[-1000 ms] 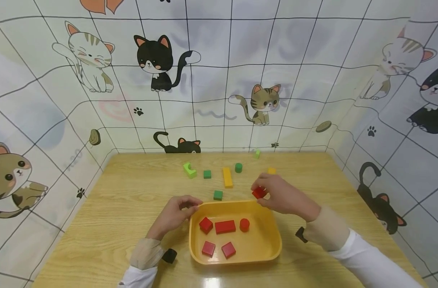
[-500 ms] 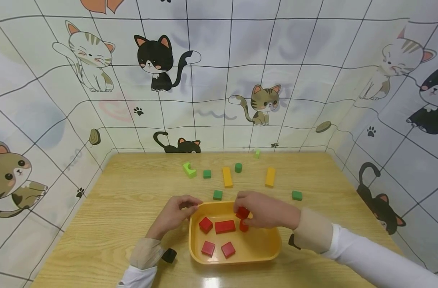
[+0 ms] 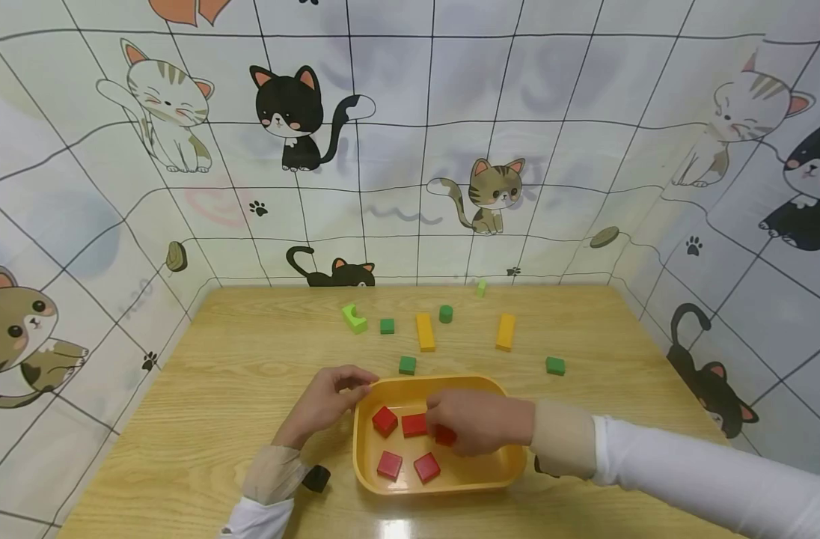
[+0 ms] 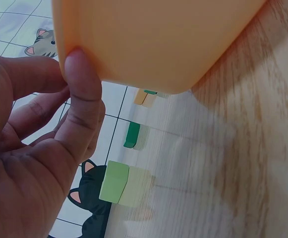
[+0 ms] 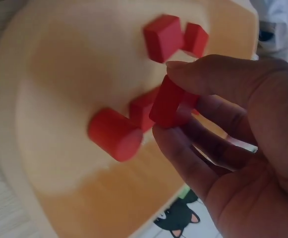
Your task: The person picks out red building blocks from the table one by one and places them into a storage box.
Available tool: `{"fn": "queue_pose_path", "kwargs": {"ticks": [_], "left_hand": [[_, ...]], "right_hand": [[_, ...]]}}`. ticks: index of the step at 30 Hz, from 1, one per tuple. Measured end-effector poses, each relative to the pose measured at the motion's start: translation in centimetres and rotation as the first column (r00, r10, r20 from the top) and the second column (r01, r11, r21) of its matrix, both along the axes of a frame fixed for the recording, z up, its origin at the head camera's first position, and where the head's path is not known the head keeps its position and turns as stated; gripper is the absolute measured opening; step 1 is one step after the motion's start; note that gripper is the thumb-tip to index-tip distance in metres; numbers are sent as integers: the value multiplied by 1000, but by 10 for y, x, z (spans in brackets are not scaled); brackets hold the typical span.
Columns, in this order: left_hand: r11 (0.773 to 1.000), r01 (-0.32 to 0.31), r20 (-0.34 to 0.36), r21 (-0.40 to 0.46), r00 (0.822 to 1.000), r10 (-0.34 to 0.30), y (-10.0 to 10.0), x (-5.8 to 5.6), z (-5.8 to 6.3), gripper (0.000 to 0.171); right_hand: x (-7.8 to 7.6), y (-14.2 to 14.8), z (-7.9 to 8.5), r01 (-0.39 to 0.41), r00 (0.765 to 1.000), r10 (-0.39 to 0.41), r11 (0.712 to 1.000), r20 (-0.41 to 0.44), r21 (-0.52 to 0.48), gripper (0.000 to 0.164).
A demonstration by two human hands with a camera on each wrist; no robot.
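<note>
My left hand [image 3: 324, 404] pinches the far left corner of a yellow plastic tray [image 3: 480, 471]; the left wrist view shows the thumb against the tray wall [image 4: 144, 44]. Over the inside of the tray, my right hand [image 3: 480, 421] holds a red block [image 5: 171, 103] between thumb and fingertips. Beside that block, in the right wrist view, lies a red cylinder [image 5: 115, 134], which the hand hides in the head view. A red rectangular block [image 3: 414, 425] and three red cubes, one at the upper left [image 3: 384, 421], also lie in the tray.
Beyond the tray are green blocks, one close to its far rim [image 3: 407, 365] and another to the right [image 3: 555, 366]. Two yellow bars, left [image 3: 426, 332] and right [image 3: 506, 332], a green cylinder [image 3: 447, 314] and a light green arch block [image 3: 354, 318] lie farther back.
My right hand has carried the red block from beyond the tray's far right rim leftward and down into the tray. The left hand has stayed on the corner.
</note>
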State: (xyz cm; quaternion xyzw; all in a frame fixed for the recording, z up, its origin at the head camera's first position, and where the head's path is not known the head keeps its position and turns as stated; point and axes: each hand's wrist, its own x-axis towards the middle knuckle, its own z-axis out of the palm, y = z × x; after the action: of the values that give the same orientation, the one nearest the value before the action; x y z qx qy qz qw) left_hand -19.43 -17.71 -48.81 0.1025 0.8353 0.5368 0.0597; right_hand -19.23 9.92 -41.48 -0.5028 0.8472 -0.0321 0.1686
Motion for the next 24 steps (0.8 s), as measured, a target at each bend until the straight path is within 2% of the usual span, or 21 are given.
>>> {"fn": "queue_pose_path", "kwargs": {"ticks": [15, 24], "left_hand": [[1000, -1, -3, -4, 1000, 1, -1, 0, 1, 19], [1000, -1, -2, -5, 1000, 1, 0, 1, 0, 19]], "right_hand": [[8, -6, -20, -121, 992, 122, 982, 0, 143, 24], [9, -7, -23, -121, 992, 124, 979, -14, 163, 24]]}}
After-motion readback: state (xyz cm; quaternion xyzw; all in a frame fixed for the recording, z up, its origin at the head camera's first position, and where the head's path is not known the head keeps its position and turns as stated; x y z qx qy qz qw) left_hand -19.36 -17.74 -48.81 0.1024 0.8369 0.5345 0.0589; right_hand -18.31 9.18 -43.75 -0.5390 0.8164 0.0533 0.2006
